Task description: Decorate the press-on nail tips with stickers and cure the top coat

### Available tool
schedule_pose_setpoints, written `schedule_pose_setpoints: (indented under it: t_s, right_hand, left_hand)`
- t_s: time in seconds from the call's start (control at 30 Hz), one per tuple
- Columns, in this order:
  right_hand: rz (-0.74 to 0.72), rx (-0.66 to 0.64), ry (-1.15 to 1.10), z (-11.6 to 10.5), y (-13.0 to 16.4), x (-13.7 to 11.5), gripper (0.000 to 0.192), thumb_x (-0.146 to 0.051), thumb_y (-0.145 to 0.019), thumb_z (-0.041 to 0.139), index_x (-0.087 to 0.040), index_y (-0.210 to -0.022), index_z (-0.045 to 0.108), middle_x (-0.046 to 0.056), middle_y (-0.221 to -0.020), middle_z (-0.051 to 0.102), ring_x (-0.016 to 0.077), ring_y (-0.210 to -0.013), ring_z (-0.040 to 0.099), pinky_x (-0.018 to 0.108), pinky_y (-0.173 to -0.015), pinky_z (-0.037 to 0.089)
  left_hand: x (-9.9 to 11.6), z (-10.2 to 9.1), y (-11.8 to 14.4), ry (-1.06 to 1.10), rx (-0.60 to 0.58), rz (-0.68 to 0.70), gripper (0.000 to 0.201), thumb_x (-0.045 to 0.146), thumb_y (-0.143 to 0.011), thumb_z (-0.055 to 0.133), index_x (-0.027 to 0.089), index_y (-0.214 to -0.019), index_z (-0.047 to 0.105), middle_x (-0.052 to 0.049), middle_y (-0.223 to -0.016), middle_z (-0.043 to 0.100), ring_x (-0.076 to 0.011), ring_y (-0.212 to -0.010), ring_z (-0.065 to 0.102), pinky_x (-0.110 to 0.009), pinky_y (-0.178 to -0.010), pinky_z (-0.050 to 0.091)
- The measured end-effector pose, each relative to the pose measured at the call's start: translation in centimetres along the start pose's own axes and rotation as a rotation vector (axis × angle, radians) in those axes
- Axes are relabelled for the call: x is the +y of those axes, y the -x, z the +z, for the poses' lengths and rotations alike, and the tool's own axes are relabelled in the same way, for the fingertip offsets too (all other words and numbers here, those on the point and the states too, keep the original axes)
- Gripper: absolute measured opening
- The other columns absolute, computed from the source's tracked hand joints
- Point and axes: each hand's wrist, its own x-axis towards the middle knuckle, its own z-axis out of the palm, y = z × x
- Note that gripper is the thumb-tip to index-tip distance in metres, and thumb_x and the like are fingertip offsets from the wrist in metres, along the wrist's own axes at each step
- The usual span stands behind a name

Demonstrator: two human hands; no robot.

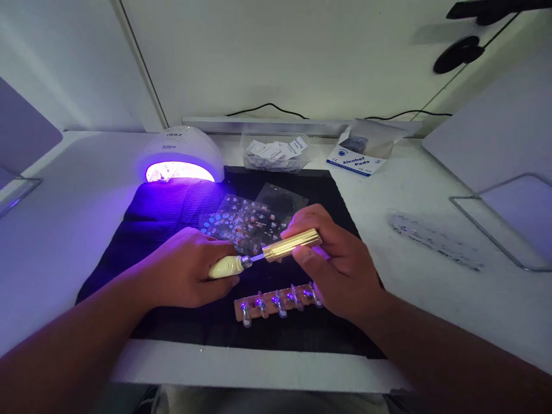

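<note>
head view: we look forward and down from the head | close above the table (431, 190) | faces the rear wall (280, 52)

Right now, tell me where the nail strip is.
In the head view, the nail strip lies on the black mat, centre front, just below the right hand and right of the left hand.

White desk (431, 190) set against a plain white wall (302, 57), with a black mat (181, 201) spread at its centre. A dark cable (267, 107) runs along the wall's base. Violet glow from a domed lamp (183, 152) tints the left side; the room is otherwise dim.
</note>
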Motion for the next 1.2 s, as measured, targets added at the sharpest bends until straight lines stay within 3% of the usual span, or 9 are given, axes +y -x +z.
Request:
schedule_pose_setpoints:
  t_s: [0.17, 0.37, 0.5, 0.7, 0.83, 0.97, 1.1, 1.2]
  right_hand:
    - [-0.045, -0.163, 0.161, 0.3, -0.7, -0.5, 0.007, -0.027, -0.091, 0.059, -0.023, -0.086, 0.064, 0.000, -0.074, 0.063, 0.0194, -0.081, 0.055, 0.036, -0.075, 0.046]
    - [-0.063, -0.127, 0.170, -0.2, -1.0, -0.9, 0.007, -0.023, -0.091, 0.059, -0.024, -0.088, 0.065, -0.001, -0.075, 0.063, 0.0182, -0.078, 0.053, 0.035, -0.075, 0.045]
    - [-0.118, -0.115, 0.211, -1.0, -1.7, -1.7, 0.004, -0.025, -0.090, 0.061, -0.023, -0.089, 0.065, 0.000, -0.075, 0.062, 0.0194, -0.081, 0.053, 0.035, -0.072, 0.045]
    - [-0.199, -0.168, 0.266, -1.1, -4.0, -2.9, 0.016, -0.032, -0.091, 0.060, -0.020, -0.081, 0.064, 0.001, -0.072, 0.061, 0.0193, -0.079, 0.052, 0.036, -0.074, 0.043]
    - [-0.203, -0.217, 0.215, -0.2, -5.4, -2.8, 0.022, -0.034, -0.092, 0.058, -0.020, -0.077, 0.063, 0.001, -0.072, 0.061, 0.0191, -0.079, 0.052, 0.035, -0.074, 0.043]
    - [-0.116, -0.243, 0.140, 0.4, -6.3, -2.4, 0.014, -0.028, -0.089, 0.061, -0.020, -0.078, 0.064, 0.000, -0.073, 0.059, 0.0189, -0.080, 0.050, 0.034, -0.075, 0.042]
    - [-0.093, -0.234, 0.112, 0.6, -7.0, -2.0, 0.012, -0.027, -0.088, 0.064, -0.020, -0.077, 0.065, 0.000, -0.073, 0.057, 0.0185, -0.081, 0.050, 0.034, -0.075, 0.042]
    - [-0.081, -0.228, 0.093, 0.2, -7.2, -1.5, 0.012, -0.033, -0.087, 0.066, -0.021, -0.090, 0.069, 0.000, -0.075, 0.058, 0.0195, -0.083, 0.052, 0.035, -0.077, 0.044]
  left_hand:
    - [0.4, 0.3, -0.4, -0.028, -0.013, -0.010, 0.019, 0.033, -0.084, 0.057, 0.018, -0.073, 0.060, 0.005, -0.053, 0.051, -0.0091, -0.046, 0.043, -0.024, -0.050, 0.026]
    - [1.1, 0.5, -0.9, -0.006, 0.065, -0.036, 0.018, 0.035, -0.086, 0.056, 0.020, -0.095, 0.060, 0.003, -0.063, 0.060, -0.0133, -0.053, 0.053, -0.026, -0.054, 0.031]
    - [1.6, 0.8, -1.2, 0.027, 0.125, -0.039, 0.020, 0.037, -0.088, 0.055, 0.020, -0.097, 0.057, 0.002, -0.066, 0.062, -0.0141, -0.054, 0.055, -0.025, -0.053, 0.033]
    - [1.7, 0.6, -0.8, 0.093, 0.211, -0.025, 0.024, 0.038, -0.093, 0.053, 0.019, -0.107, 0.056, 0.001, -0.072, 0.063, -0.0155, -0.060, 0.056, -0.027, -0.057, 0.035]
    - [1.1, 0.3, -0.7, 0.148, 0.253, -0.025, 0.021, 0.038, -0.094, 0.052, 0.019, -0.103, 0.056, 0.000, -0.078, 0.061, -0.0163, -0.066, 0.055, -0.028, -0.062, 0.038]
    - [0.1, 0.4, -0.9, 0.221, 0.316, -0.003, 0.023, 0.040, -0.094, 0.053, 0.019, -0.100, 0.057, -0.005, -0.097, 0.057, -0.0190, -0.084, 0.055, -0.031, -0.075, 0.044]
    - [-0.4, 0.5, -1.1, 0.287, 0.394, -0.026, 0.025, 0.043, -0.092, 0.056, 0.018, -0.094, 0.060, -0.004, -0.092, 0.052, -0.0191, -0.085, 0.052, -0.032, -0.078, 0.044]
    - [-0.6, 0.6, -1.2, 0.342, 0.446, -0.065, 0.026, 0.043, -0.091, 0.057, 0.017, -0.087, 0.062, -0.002, -0.085, 0.053, -0.0174, -0.080, 0.051, -0.030, -0.074, 0.044]
